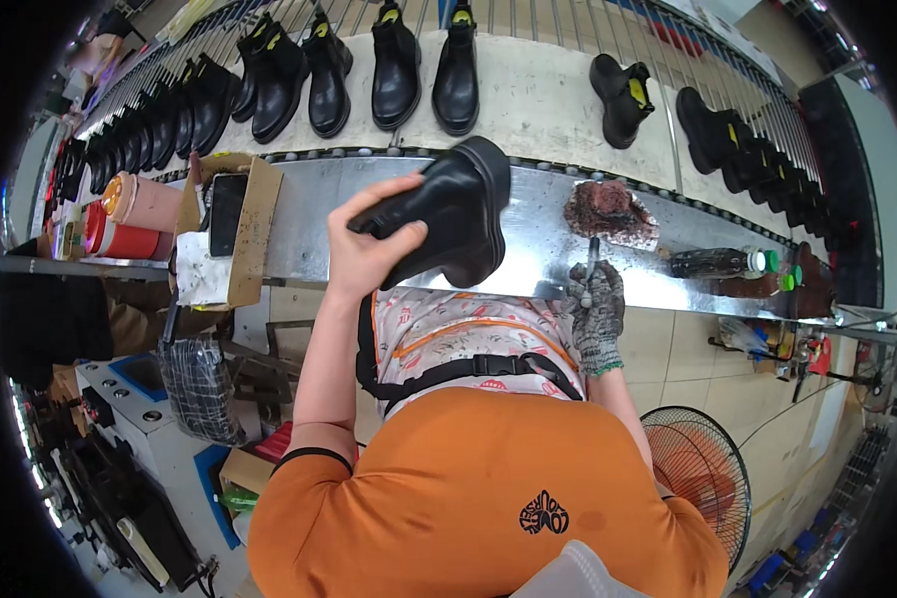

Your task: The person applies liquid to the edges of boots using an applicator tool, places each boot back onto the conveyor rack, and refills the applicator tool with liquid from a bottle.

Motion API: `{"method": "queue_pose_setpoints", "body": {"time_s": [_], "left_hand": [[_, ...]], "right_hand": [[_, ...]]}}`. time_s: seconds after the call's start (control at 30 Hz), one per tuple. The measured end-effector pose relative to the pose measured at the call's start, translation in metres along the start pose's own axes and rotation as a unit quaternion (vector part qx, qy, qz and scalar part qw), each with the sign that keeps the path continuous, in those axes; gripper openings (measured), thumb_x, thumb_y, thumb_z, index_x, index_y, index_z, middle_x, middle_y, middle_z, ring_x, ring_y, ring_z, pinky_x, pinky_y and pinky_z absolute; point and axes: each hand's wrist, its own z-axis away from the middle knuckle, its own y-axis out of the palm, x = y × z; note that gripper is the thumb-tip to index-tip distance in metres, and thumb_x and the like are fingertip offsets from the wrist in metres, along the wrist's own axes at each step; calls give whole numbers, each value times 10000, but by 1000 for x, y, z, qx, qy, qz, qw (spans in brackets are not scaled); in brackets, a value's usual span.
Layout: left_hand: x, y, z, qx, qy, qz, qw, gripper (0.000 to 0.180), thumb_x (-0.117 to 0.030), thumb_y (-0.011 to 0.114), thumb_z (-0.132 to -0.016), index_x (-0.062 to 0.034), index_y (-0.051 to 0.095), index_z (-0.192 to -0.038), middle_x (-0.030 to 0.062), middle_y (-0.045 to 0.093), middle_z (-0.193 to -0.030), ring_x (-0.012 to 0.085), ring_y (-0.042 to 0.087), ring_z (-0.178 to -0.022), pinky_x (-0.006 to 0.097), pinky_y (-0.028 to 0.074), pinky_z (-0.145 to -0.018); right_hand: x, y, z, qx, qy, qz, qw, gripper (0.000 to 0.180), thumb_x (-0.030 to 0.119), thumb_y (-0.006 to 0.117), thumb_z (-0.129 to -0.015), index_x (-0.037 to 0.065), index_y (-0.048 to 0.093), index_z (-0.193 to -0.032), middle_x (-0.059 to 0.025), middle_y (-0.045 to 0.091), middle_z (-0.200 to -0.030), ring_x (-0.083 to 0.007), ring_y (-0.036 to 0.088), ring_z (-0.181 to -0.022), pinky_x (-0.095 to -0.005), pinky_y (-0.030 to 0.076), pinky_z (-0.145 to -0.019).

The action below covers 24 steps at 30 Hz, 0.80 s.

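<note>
A black leather ankle boot (448, 224) is held tilted over the metal bench, its sole turned to the right. My bare left hand (373, 234) is closed around its upper, thumb on the near side. In a grey knitted glove, my right hand (596, 309) is closed on a slim stick-like tool (594, 251), whose kind I cannot make out. The tool's far end points at a reddish-brown sponge-like lump (608, 202) lying on a stained, crumpled sheet. Whether the tool touches that sheet, I cannot tell.
Several black boots (455, 75) stand along the pale conveyor (538, 80) beyond the metal bench (304, 214). A cardboard box (256, 239) holding a phone (228, 214) and pink and red tubs (129, 219) are left. Bottles (717, 263) lie right; a fan (703, 478) stands behind.
</note>
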Motion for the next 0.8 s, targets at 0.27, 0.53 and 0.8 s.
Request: {"method": "queue_pose_setpoints", "body": {"time_s": [0.27,0.53,0.8], "left_hand": [[-15,35,-3,182,106,-63,975,378,78,634,-623,41,638,-999,152,672,-991,334,568,-1101,377,452,-935],[-14,40,-5,182,127,-76,972,364,38,629,-631,-8,666,-990,147,679,-975,291,587,-1080,326,500,-862],[-14,39,-3,170,125,-77,975,365,40,625,-625,-3,665,-985,146,675,-992,291,578,-1094,329,492,-877]], "right_hand": [[10,-8,-8,-16,-25,74,997,234,120,603,-869,48,553,-1085,-97,635,-866,-122,586,-636,-230,485,-486],[16,-13,-6,-10,-37,119,992,211,82,607,-858,35,586,-1062,-78,639,-828,-111,574,-601,-237,490,-478],[41,10,21,12,0,158,987,203,95,610,-855,28,595,-1046,-73,637,-825,-99,560,-589,-237,486,-488]]}}
